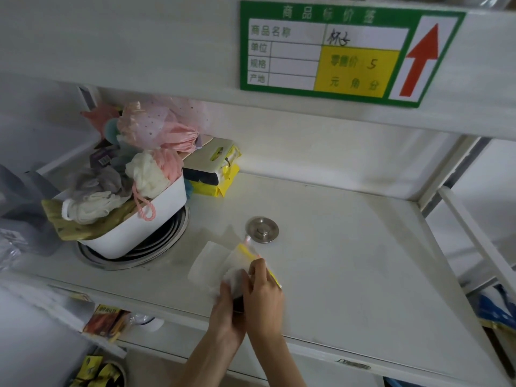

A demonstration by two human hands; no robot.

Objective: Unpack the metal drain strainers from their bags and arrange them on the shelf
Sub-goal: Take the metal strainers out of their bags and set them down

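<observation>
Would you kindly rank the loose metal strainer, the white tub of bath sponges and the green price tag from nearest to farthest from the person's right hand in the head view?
From the right hand:
1. Metal strainer, lying on the shelf just beyond the hand.
2. White tub, further off to the left, resting on stacked metal rings.
3. Green price tag, farthest, up on the edge of the shelf above.

soft dim light, blurred edges
</observation>
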